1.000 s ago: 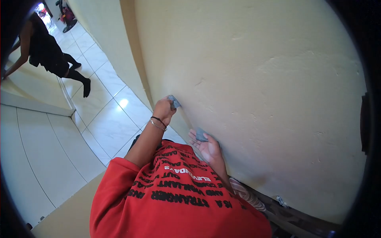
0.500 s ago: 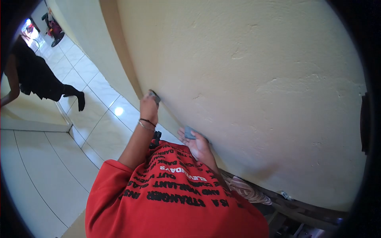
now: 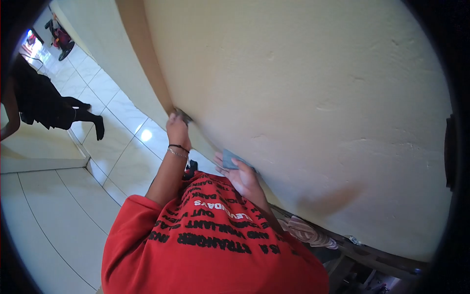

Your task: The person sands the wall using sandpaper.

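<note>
My left hand (image 3: 177,132), with a dark band and a chain bracelet at the wrist, is closed on a small dark flat piece (image 3: 183,115). It holds that piece against the cream wall (image 3: 293,98), close to the corner; the piece is blurred and its kind is unclear. Lower and to the right, my right hand (image 3: 241,177) grips a flat grey-blue piece (image 3: 231,159) between thumb and palm, fingers partly spread behind it. This piece sits near the wall; whether it touches I cannot tell. Shallow cracks and rough patches mark the wall surface.
A person in dark clothes (image 3: 46,100) stands on the white tiled floor (image 3: 117,142) at left. A red and black object (image 3: 61,39) stands farther back. Below right, a striped cloth (image 3: 308,231) lies on a dark wooden ledge (image 3: 372,257) along the wall.
My left hand has shifted slightly left and up along the wall with its dark piece. The grey-blue piece in my right hand shows more of its face. The other person's legs have moved apart.
</note>
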Demonstrator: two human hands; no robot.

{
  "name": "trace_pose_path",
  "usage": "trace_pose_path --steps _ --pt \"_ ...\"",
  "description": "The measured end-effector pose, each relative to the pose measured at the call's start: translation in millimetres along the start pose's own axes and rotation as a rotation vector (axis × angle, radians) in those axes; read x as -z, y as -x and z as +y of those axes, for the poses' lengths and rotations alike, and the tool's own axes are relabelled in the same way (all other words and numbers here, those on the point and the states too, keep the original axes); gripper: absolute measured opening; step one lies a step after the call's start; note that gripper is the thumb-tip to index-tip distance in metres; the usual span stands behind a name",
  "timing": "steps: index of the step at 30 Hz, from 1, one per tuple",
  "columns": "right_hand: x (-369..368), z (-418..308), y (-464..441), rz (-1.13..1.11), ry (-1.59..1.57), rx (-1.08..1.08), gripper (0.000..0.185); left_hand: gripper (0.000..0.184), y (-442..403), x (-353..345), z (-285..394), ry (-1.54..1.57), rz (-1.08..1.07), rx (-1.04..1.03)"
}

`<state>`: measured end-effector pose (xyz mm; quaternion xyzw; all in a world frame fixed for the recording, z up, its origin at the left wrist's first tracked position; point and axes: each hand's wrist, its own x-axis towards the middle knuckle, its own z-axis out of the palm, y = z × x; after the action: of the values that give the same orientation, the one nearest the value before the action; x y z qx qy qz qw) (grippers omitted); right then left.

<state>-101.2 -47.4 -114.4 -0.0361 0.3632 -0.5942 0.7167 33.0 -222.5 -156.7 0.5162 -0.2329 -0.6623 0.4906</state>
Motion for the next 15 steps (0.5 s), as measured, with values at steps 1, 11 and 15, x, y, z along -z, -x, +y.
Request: trace_pose_path --steps 1,11,15 --pt "-1.4 -4.3 8.6 -0.003 0.002 -0.002 0.049 0.015 0.8 -3.1 12.7 0.002 -0.036 -0.076" --pt "31.7 30.2 -56.8 0.064 0.088 -0.091 0.047 0.015 -1.7 8.6 -13.1 0.057 -0.114 0.250" --pt "-38.1 -18.5 -15.9 -0.186 0.179 0.019 0.052 0.028 22.5 -2.4 21.9 0.145 -0.121 0.167"
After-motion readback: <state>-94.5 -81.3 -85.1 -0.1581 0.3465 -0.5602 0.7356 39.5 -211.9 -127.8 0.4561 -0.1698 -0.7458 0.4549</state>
